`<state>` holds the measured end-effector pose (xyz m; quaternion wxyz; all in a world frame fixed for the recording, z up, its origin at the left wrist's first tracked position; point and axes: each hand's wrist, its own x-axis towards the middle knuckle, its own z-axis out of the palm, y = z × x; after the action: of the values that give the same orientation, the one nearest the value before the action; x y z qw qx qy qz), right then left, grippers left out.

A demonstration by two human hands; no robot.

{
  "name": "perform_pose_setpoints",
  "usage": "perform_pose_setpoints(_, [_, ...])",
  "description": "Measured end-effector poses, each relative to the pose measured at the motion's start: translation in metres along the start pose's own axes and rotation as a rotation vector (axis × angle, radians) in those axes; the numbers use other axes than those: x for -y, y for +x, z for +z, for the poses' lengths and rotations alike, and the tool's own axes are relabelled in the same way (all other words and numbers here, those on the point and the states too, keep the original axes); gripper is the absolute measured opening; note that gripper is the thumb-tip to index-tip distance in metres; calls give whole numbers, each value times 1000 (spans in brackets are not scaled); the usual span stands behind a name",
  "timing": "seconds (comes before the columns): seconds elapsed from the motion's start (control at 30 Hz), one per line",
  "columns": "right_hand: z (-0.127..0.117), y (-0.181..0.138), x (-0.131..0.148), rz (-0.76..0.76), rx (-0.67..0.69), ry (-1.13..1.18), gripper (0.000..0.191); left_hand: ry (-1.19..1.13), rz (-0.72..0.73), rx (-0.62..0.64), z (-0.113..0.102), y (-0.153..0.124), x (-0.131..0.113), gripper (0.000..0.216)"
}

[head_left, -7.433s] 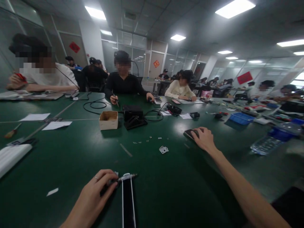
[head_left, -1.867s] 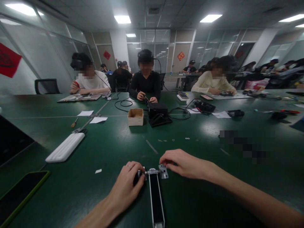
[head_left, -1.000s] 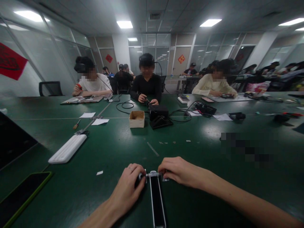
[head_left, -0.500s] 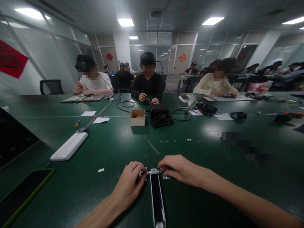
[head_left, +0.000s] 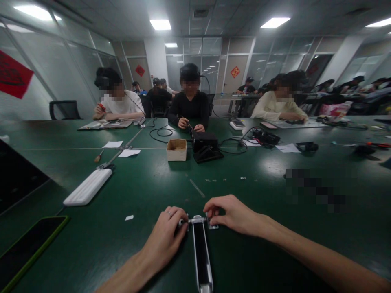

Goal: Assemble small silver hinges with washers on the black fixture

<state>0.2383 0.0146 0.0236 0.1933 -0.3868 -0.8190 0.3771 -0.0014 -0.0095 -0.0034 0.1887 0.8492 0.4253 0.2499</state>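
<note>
On the green table just in front of me lies a long, narrow silver metal frame (head_left: 206,257) with a black middle. A short crossbar (head_left: 198,219) runs over its far end. My left hand (head_left: 171,224), with a ring on one finger, is closed on the crossbar's left end, where a small round white tip shows between the fingers. At the right end, my right hand (head_left: 227,213) has its thumb and curled fingers on a small metal bracket (head_left: 213,226). Its fingertips are partly hidden.
A white power strip (head_left: 88,188) and a green-edged phone (head_left: 33,248) lie to the left. Ahead stand a small cardboard box (head_left: 176,151) and a black device (head_left: 206,147). Small metal pieces (head_left: 242,178) lie beyond my hands. Several people sit across the table.
The right hand's fingers and thumb have shifted slightly at the bracket, with a bit more gap between them. My left hand and the metal frame look unmoved. The view has tilted slightly.
</note>
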Motion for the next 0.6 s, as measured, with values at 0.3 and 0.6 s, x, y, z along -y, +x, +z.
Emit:
perform_pose_setpoints(0.3, [5, -4, 13, -64, -35, -230, 15, -10, -18, -12, 1, 0, 1, 15])
perform_pose_setpoints(0.6, [-4, -4, 10, -193, 50, -291, 15, -10, -9, -5, 1, 0, 2, 15])
